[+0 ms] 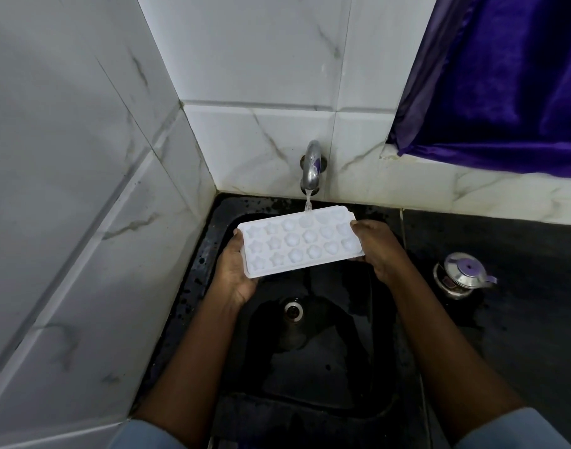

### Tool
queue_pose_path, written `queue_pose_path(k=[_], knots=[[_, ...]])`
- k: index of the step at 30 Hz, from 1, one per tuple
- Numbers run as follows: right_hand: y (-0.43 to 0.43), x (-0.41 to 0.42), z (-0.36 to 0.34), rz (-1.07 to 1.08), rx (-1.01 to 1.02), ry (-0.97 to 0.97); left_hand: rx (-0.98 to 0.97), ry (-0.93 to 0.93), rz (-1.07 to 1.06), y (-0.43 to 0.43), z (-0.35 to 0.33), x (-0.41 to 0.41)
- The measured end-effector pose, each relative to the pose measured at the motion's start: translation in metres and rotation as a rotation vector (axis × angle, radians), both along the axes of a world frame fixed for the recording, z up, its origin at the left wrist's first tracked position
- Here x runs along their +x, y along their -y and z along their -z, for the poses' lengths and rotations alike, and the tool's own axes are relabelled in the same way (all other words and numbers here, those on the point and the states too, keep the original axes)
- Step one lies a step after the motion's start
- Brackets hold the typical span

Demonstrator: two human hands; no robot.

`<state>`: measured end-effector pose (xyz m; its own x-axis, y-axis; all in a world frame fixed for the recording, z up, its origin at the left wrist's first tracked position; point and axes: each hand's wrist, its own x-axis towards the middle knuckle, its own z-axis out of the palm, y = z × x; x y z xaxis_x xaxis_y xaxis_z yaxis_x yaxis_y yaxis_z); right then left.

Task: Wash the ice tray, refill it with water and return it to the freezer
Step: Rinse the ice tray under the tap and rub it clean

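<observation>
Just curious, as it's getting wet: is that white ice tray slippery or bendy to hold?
Probably slippery: the tap runs water onto the ice tray, wetting smooth plastic. Likely light and a bit flexible, being thin and moulded; the left hand and right hand grip opposite ends. Filled, it may spill if tilted.
</observation>
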<state>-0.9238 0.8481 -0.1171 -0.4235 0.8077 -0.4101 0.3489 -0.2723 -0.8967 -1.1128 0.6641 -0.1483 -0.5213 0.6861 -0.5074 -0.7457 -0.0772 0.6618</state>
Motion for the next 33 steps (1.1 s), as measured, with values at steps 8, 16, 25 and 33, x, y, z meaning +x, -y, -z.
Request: queue_pose_path(k=[8, 16, 25, 33], knots=[[-0.006, 0.01, -0.005, 0.064, 0.037, 0.013, -0.042, -0.032, 0.034, -0.017, -0.003, 0.003], [-0.02, 0.025, -0.004, 0.121, 0.043, 0.031, -0.073, -0.026, 0.065, -0.039, -0.008, 0.012], [-0.029, 0.041, -0.007, 0.176, 0.055, 0.025, -0.089, -0.026, 0.125, -0.056, -0.016, 0.027], [-0.039, 0.053, -0.003, 0.217, 0.085, 0.037, -0.081, -0.017, 0.157, -0.066, -0.015, 0.037]])
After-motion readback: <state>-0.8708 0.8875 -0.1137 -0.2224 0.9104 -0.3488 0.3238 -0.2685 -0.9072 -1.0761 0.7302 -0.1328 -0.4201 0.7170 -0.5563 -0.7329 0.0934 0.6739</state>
